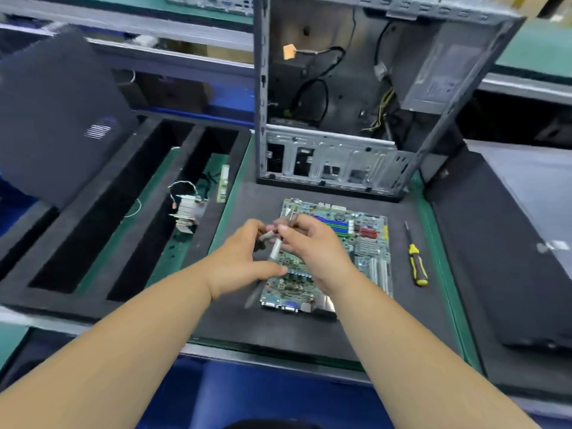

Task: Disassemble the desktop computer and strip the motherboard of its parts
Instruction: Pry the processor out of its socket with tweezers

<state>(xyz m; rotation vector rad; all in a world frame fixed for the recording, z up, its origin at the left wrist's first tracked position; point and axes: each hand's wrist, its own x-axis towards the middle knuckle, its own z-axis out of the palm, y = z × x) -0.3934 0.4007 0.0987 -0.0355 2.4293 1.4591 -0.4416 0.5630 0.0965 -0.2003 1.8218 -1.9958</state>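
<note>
Above the motherboard (328,258), left hand (244,261) and right hand (312,246) pinching a small grey part (275,247), blurred. Probably light, stiff, fragile; best gripped by edges.

Your view: bright, even overhead light, soft shadows only. Motion blur smears your hands (244,258) and small grey part (274,247) between them. Circuit board (368,243) fairly sharp; screwdriver (416,261) readable. Wide-angle bend tilts computer case (340,162), stretches edges. Black panel (58,119) at left soft, smeared. No harsh glare.
</note>
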